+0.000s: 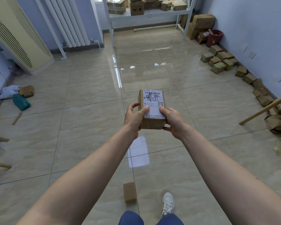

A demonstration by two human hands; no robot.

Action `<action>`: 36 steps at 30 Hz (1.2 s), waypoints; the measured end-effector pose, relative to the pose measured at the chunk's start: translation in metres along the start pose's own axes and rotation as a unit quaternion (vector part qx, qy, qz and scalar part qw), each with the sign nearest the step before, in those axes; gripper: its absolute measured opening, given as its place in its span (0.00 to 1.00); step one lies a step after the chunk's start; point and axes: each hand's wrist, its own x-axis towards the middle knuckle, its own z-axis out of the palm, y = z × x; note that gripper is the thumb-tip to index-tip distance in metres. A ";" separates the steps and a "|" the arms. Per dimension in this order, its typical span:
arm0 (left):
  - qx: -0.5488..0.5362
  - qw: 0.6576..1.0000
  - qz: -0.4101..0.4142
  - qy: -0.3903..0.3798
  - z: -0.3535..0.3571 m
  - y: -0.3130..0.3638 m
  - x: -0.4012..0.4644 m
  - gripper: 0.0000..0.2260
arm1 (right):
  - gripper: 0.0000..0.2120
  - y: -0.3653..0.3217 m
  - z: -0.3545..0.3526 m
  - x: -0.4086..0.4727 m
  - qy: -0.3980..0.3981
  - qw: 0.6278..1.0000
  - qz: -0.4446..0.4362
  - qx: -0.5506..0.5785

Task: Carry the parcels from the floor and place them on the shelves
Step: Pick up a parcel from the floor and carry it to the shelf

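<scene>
A small cardboard parcel with a white shipping label on top is held out in front of me over the tiled floor. My left hand grips its left side, thumb on the label. My right hand grips its right side, thumb on top and fingers under it. Straight ahead at the far wall stands a white metal shelf holding several cardboard boxes. Another small parcel lies on the floor near my feet. A row of small parcels runs along the right wall.
A radiator and a cream air-conditioner unit stand at the left. Bags and a box lie on the left floor. A red bin and larger boxes sit by the shelf. A wooden stick leans in at the right.
</scene>
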 end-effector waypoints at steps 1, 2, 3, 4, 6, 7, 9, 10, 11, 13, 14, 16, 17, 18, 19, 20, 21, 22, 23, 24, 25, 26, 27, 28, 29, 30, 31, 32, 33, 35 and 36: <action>-0.004 1.000 0.004 0.004 0.007 0.003 0.004 0.21 | 0.08 -0.006 -0.005 0.006 0.001 1.000 -0.002 -0.002; -0.010 1.000 0.007 0.009 0.015 0.006 0.008 0.21 | 0.12 -0.012 -0.010 0.013 0.004 1.000 -0.002 -0.005; -0.018 1.000 0.009 0.012 0.023 0.010 0.012 0.21 | 0.15 -0.018 -0.016 0.020 0.007 1.000 -0.001 -0.008; -0.026 1.000 0.010 0.014 0.031 0.014 0.016 0.22 | 0.16 -0.024 -0.022 0.026 0.007 1.000 -0.002 -0.009; -0.038 0.999 0.012 0.015 0.048 0.022 0.024 0.22 | 0.16 -0.037 -0.035 0.039 0.002 1.000 -0.007 -0.009; -0.043 0.999 0.014 0.016 0.056 0.026 0.029 0.22 | 0.16 -0.044 -0.041 0.046 -0.001 1.000 -0.008 -0.010; -0.053 0.998 0.018 0.020 0.071 0.033 0.037 0.22 | 0.16 -0.056 -0.051 0.060 -0.008 1.000 -0.013 -0.018; -0.056 0.998 0.019 0.023 0.077 0.037 0.041 0.22 | 0.16 -0.061 -0.055 0.067 -0.011 1.000 -0.015 -0.023; -0.060 0.998 0.020 0.026 0.083 0.041 0.046 0.21 | 0.16 -0.067 -0.058 0.073 -0.013 0.999 -0.016 -0.025; -0.069 0.997 0.022 0.031 0.093 0.048 0.056 0.20 | 0.16 -0.077 -0.062 0.087 -0.018 0.999 -0.019 -0.027; -0.072 0.997 0.023 0.033 0.096 0.052 0.063 0.21 | 0.16 -0.082 -0.063 0.094 -0.020 0.999 -0.020 -0.025; -0.076 0.996 0.027 0.036 0.100 0.062 0.078 0.21 | 0.15 -0.093 -0.062 0.109 -0.027 0.999 -0.020 -0.021; -0.077 0.996 0.028 0.038 0.101 0.067 0.087 0.22 | 0.14 -0.098 -0.061 0.116 -0.031 0.999 -0.020 -0.021; -0.080 0.996 0.029 0.041 0.100 0.072 0.096 0.22 | 0.14 -0.103 -0.059 0.124 -0.036 0.999 -0.020 -0.023; -0.083 0.995 0.030 0.042 0.100 0.077 0.105 0.22 | 0.14 -0.110 -0.055 0.133 -0.042 0.999 -0.022 -0.026; -0.084 0.995 0.032 0.043 0.099 0.082 0.114 0.23 | 0.15 -0.115 -0.052 0.142 -0.045 0.998 -0.024 -0.029; -0.085 0.995 0.034 0.044 0.098 0.088 0.125 0.23 | 0.15 -0.121 -0.048 0.153 -0.047 0.998 -0.027 -0.032; -0.086 0.995 0.037 0.044 0.096 0.095 0.136 0.23 | 0.15 -0.127 -0.043 0.165 -0.048 0.998 -0.030 -0.032; -0.088 0.994 0.040 0.044 0.095 0.103 0.147 0.23 | 0.16 -0.134 -0.038 0.175 -0.047 0.998 -0.033 -0.031; -0.091 0.994 0.044 0.044 0.093 0.113 0.160 0.22 | 0.16 -0.143 -0.031 0.187 -0.047 0.998 -0.037 -0.028; -0.092 0.994 0.047 0.043 0.090 0.124 0.173 0.22 | 0.17 -0.152 -0.024 0.200 -0.046 0.998 -0.041 -0.026; -0.094 0.994 0.048 0.043 0.088 0.136 0.186 0.22 | 0.17 -0.162 -0.017 0.212 -0.045 0.998 -0.042 -0.023; -0.093 0.994 0.048 0.041 0.085 0.147 0.198 0.22 | 0.18 -0.170 -0.010 0.224 -0.045 0.998 -0.043 -0.020; -0.091 0.994 0.049 0.039 0.083 0.158 0.210 0.21 | 0.18 -0.179 -0.004 0.234 -0.045 0.998 -0.044 -0.018; -0.088 0.994 0.051 0.034 0.081 0.168 0.222 0.20 | 0.18 -0.187 0.001 0.245 -0.044 0.998 -0.047 -0.015; -0.085 0.994 0.054 0.030 0.079 0.178 0.234 0.20 | 0.17 -0.194 0.006 0.255 -0.042 0.998 -0.049 -0.013; -0.083 0.995 0.057 0.026 0.078 0.188 0.245 0.19 | 0.17 -0.202 0.011 0.266 -0.039 0.998 -0.051 -0.011; -0.083 0.995 0.059 0.022 0.077 0.196 0.257 0.19 | 0.17 -0.210 0.015 0.277 -0.036 0.998 -0.051 -0.011; -0.083 0.995 0.060 0.020 0.077 0.204 0.269 0.18 | 0.17 -0.217 0.019 0.288 -0.034 0.998 -0.051 -0.011; -0.082 0.995 0.059 0.020 0.078 0.217 0.293 0.19 | 0.17 -0.230 0.024 0.311 -0.031 0.998 -0.050 -0.012; -0.080 0.995 0.059 0.020 0.080 0.223 0.306 0.20 | 0.17 -0.236 0.026 0.323 -0.029 0.998 -0.051 -0.012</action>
